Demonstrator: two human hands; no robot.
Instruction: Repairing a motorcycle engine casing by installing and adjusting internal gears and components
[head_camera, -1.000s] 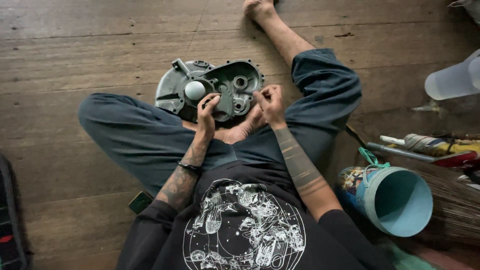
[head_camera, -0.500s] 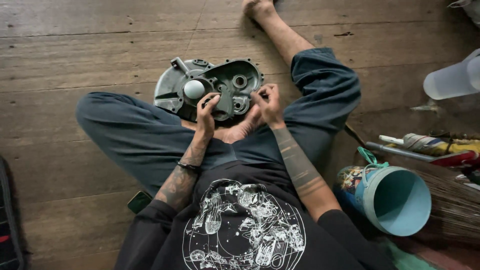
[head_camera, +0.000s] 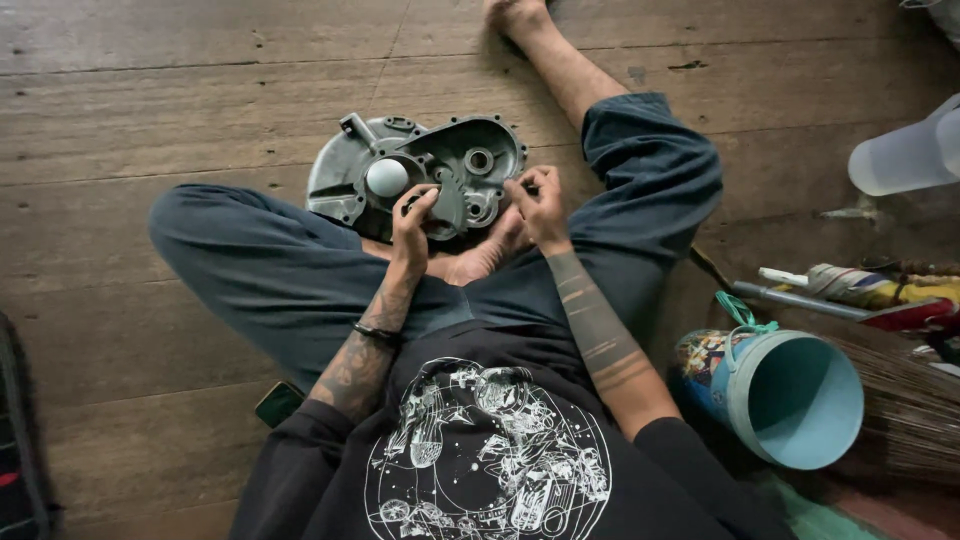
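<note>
1. Metal cover, grey and full of round holes, is propped on the wooden floor just past the crossed legs, and its near edge is leaned against the bare foot.
2. Its lower middle is gripped by the left hand, with the fingers curled over the rim.
3. A pale round knob is seen on the cover, just above the left hand.
4. The right edge of the cover is touched by the right hand. The fingers are pinched together; whether something small is held in them cannot be told.
5. A blue bucket is laid on its side near the right arm.
6. A broom is laid beside the bucket.
7. A white jug is set well apart, on the far right.
</note>
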